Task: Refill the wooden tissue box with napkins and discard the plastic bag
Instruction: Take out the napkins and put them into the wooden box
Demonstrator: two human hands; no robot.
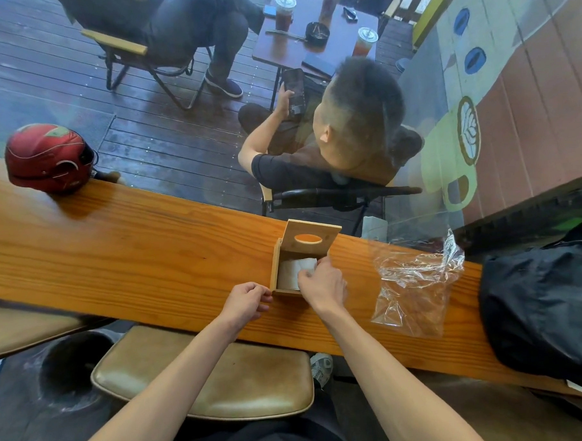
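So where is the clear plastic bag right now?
In the head view, the crumpled clear plastic bag lies flat on the long wooden counter, right of the open wooden tissue box, beside a black bag.
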